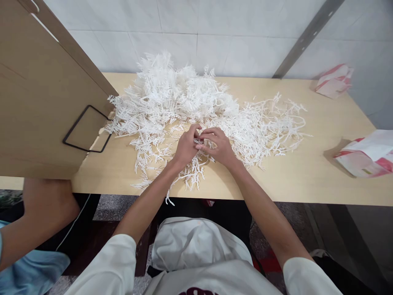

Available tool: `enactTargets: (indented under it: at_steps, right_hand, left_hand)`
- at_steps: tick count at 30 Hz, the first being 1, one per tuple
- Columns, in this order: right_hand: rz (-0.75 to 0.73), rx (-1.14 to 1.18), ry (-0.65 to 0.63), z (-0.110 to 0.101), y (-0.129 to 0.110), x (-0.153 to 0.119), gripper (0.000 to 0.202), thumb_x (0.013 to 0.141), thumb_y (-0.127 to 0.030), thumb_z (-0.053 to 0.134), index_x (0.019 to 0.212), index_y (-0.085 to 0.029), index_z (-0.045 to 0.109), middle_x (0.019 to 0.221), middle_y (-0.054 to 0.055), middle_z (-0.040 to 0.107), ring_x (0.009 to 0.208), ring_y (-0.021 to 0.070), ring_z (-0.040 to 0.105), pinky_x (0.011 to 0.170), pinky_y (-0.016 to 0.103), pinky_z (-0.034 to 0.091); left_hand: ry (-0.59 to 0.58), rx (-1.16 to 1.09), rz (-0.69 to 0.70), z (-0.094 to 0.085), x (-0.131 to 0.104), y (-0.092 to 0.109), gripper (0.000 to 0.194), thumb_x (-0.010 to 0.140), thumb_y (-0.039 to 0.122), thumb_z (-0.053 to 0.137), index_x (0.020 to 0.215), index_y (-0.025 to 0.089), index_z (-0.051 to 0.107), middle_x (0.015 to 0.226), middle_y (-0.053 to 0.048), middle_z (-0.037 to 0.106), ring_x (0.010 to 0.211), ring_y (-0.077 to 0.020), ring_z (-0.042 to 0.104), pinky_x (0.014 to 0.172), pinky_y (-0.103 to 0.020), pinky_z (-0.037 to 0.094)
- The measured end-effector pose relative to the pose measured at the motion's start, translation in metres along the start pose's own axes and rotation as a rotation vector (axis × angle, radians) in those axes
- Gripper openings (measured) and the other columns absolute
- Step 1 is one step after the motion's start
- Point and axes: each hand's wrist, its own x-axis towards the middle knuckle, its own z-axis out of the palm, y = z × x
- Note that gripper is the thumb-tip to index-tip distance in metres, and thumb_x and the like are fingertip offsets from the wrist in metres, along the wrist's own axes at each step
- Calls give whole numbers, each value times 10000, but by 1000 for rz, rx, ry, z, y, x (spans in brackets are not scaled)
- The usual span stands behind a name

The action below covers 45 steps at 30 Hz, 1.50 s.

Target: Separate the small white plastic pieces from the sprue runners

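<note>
Both my hands meet at the front of a large heap of white branching plastic pieces (pixel 184 96) on a light wooden table. My left hand (pixel 186 146) has its fingers bent around a small bunch of white pieces (pixel 199 141). From the other side, my right hand (pixel 219 146) touches the same bunch with thumb and curled fingers. Some thin white branches hang down below my hands, and one piece pokes over the table's front edge. The exact grip of the fingertips is partly hidden.
A tall cardboard panel (pixel 46 94) stands at the left, with a black wire frame (pixel 87 129) beside it. Another person's arm (pixel 46 209) is at the lower left. Red-and-white paper packets (pixel 367 157) stand at the right of the table (pixel 294 180). A tiled wall is behind.
</note>
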Motion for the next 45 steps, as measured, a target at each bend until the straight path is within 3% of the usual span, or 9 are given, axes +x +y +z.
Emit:
enactTargets:
  at_steps: [4,10,14,18,24,31,39,42,45]
  right_hand:
    - [11,-42,22,3,4,-1,249,928,-449,561,875,-244,692,928,47,702,904,187,634,844,366,493]
    - [363,80,198,-5,-3,-1,290,959,-501,472,922,-239,589,778,-2,664,716,145,631,693,296,486]
    - [448,233,251,-7,-9,1,300,947,-527,479,900,-238,543,782,-10,659,736,130,646,708,276,502]
    - [470,294,173,-5,-8,2,332,925,-550,505,857,-228,555,788,-9,674,749,126,650,719,273,509]
    - [353,244,141,-5,-5,1,293,892,-498,596,1052,-254,632,922,9,724,823,143,669,745,296,516]
    - [170,-35,138,-4,-2,-3,195,921,-383,557,960,-240,684,921,39,737,814,168,661,743,324,526]
    - [182,-129,167,-1,6,-3,188,924,-260,512,1021,-253,673,933,36,709,807,170,646,749,322,525]
    - [74,-209,184,-4,9,-2,192,922,-255,524,1005,-278,696,1043,69,660,955,209,606,835,382,508]
    - [31,-289,173,-8,9,-2,188,928,-286,540,955,-321,723,1006,67,613,954,219,554,857,414,473]
  left_hand:
    - [17,70,-6,2,1,1,324,792,146,593,1094,239,521,850,6,619,790,-150,576,748,-290,437]
    - [16,-98,97,3,3,10,274,860,332,622,1101,221,554,1140,-61,632,1009,-162,586,878,-290,458]
    - [16,-279,9,0,4,11,248,896,397,588,1078,230,579,1116,-50,653,916,-135,602,807,-259,474]
    - [56,-353,-49,-4,5,7,251,886,436,605,1027,228,604,1006,-34,672,802,-120,592,726,-248,467]
    - [92,-403,-43,-6,5,9,230,843,397,666,981,225,601,956,-16,652,780,-111,580,713,-243,467]
    - [27,-508,-83,-5,6,10,179,889,383,592,901,205,600,848,-12,621,772,-112,583,747,-251,485]
    - [-17,-337,-69,-3,6,12,83,838,273,625,872,198,611,867,-6,647,768,-105,565,719,-235,458]
    - [13,-357,-102,-2,6,11,154,882,339,588,854,197,639,831,-10,652,732,-109,561,694,-247,459]
    - [44,-398,-133,-2,7,9,258,921,406,538,845,195,665,780,-17,653,720,-116,582,694,-258,473]
